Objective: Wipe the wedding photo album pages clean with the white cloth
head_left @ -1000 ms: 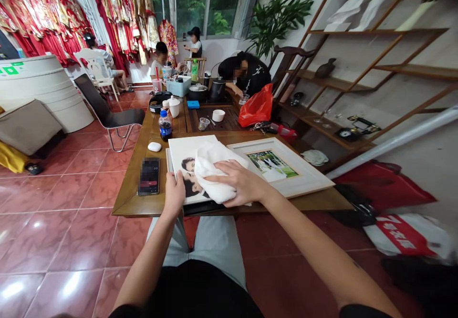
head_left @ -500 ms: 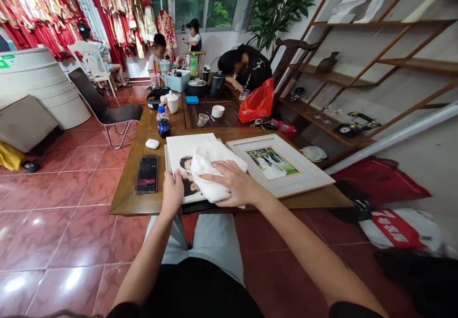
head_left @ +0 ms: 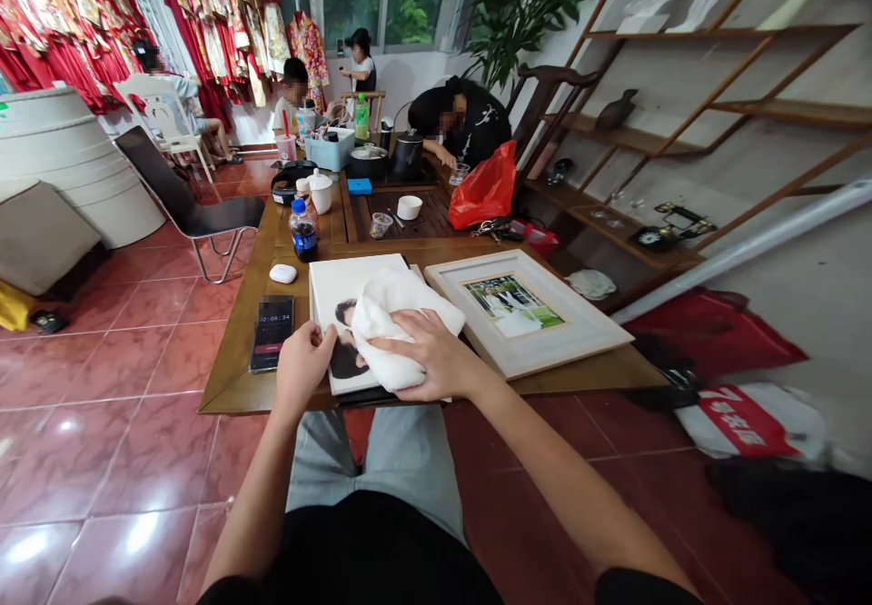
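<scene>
Right fingers [head_left: 407,322] clasp white cloth [head_left: 381,301]; left fingers [head_left: 328,342] curled, hold unclear; phone [head_left: 271,337] reads 00:06:34.

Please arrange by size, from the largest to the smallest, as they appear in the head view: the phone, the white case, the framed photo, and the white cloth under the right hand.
1. Framed photo
2. White cloth, though partly covered
3. Phone
4. White case
</scene>
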The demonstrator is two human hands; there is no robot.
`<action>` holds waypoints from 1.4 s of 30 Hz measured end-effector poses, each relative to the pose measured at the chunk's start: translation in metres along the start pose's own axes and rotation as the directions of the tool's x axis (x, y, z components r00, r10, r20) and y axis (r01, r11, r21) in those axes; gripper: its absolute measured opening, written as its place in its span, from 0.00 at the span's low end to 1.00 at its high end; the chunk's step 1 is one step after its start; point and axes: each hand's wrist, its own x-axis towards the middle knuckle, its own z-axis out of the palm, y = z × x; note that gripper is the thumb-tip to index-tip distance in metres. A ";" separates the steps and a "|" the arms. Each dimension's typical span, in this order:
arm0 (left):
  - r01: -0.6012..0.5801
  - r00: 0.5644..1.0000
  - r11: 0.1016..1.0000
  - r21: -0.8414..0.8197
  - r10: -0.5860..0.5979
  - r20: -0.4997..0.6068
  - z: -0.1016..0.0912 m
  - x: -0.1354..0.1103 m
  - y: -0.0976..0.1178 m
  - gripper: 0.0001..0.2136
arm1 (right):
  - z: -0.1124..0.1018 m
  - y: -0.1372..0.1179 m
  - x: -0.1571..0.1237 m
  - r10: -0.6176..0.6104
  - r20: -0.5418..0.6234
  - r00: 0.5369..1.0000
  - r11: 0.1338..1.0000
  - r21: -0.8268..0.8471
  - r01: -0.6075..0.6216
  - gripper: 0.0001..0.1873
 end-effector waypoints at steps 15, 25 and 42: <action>-0.498 0.861 0.782 0.376 0.498 0.106 0.014 0.094 0.029 0.14 | 0.000 -0.011 0.007 0.049 0.002 0.999 0.998 0.030 -0.049 0.45; -0.609 0.788 0.764 0.211 0.556 0.264 0.035 0.113 0.020 0.19 | 0.009 -0.020 -0.006 0.164 -0.115 0.980 0.986 -0.003 -0.165 0.43; -0.538 0.836 0.823 0.181 0.494 0.239 0.040 0.104 0.017 0.17 | 0.033 -0.092 0.012 0.229 -0.123 0.966 0.972 -0.024 -0.233 0.45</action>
